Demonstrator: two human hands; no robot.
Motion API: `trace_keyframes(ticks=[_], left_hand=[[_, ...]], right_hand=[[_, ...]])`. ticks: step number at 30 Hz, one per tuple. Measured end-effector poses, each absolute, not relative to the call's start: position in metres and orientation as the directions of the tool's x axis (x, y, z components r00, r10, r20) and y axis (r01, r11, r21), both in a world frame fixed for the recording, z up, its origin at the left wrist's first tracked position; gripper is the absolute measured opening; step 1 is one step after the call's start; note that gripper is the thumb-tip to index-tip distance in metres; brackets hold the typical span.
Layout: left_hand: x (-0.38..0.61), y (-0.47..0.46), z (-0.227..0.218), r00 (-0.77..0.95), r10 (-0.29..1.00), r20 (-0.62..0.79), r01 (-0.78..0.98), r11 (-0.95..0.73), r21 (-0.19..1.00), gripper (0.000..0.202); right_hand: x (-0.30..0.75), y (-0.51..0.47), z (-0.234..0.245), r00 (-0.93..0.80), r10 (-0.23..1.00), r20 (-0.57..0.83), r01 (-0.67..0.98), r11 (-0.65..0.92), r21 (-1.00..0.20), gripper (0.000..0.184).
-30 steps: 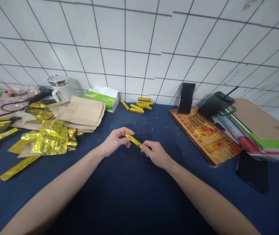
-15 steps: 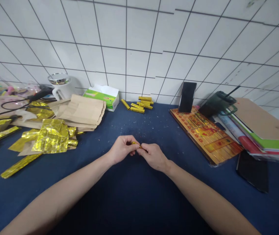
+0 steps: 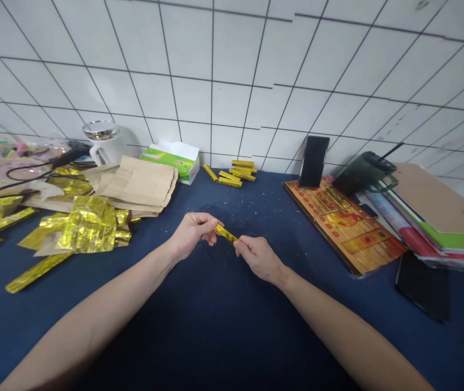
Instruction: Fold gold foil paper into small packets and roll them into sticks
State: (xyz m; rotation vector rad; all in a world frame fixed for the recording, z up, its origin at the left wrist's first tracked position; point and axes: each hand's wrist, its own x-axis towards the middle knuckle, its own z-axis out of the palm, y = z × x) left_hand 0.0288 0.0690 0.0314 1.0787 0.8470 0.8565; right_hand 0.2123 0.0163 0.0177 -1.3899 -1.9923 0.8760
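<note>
Between my two hands, just above the blue tabletop [image 3: 215, 304], stretches a narrow folded strip of gold foil paper [image 3: 226, 233]. My left hand [image 3: 195, 233] pinches its upper left end between thumb and fingers. The lower right end is gripped by my right hand [image 3: 259, 258], whose curled fingers hide part of it. Beyond the hands, against the wall, lies a small pile of similar gold foil strips [image 3: 240, 171]. Crumpled gold foil sheets [image 3: 89, 225] lie to the left, with a longer folded foil strip [image 3: 38, 273] in front of them.
Brown paper [image 3: 134, 182], a green tissue box [image 3: 175, 163] and a white mug [image 3: 107, 146] stand at back left. On the right, a phone [image 3: 313, 161] leans upright on an orange patterned box [image 3: 345, 222], beside a dark cup [image 3: 364, 174], stacked notebooks [image 3: 443, 201] and a black flat object [image 3: 423, 288].
My hands have drawn apart, the left one moving up and left. More of the gold foil strip now shows between them.
</note>
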Motion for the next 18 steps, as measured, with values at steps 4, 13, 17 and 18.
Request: trace_keyframes(ticks=[4,13,17,18], left_hand=[[0.0286,0.0696,0.031,0.41,0.899,-0.154,-0.195,0.252,0.948,0.03],[0.0298,0.0648,0.0392,0.462,0.874,-0.149,-0.256,0.292,0.921,0.035],[0.0321,0.0656,0.0352,0.402,0.9,-0.168,-0.231,0.277,0.933,0.03],[0.0325,0.066,0.0339,0.399,0.901,-0.171,-0.227,0.278,0.933,0.029]], right_hand=[[0.2114,0.016,0.0182,-0.31,0.949,0.055,0.551,0.226,-0.803,0.033],[0.2128,0.0165,0.019,-0.305,0.947,-0.103,0.339,0.007,-0.941,0.045],[0.2106,0.0154,0.0173,-0.279,0.959,-0.057,0.354,0.048,-0.934,0.032],[0.2101,0.0152,0.0168,-0.262,0.964,-0.05,0.354,0.048,-0.934,0.03]])
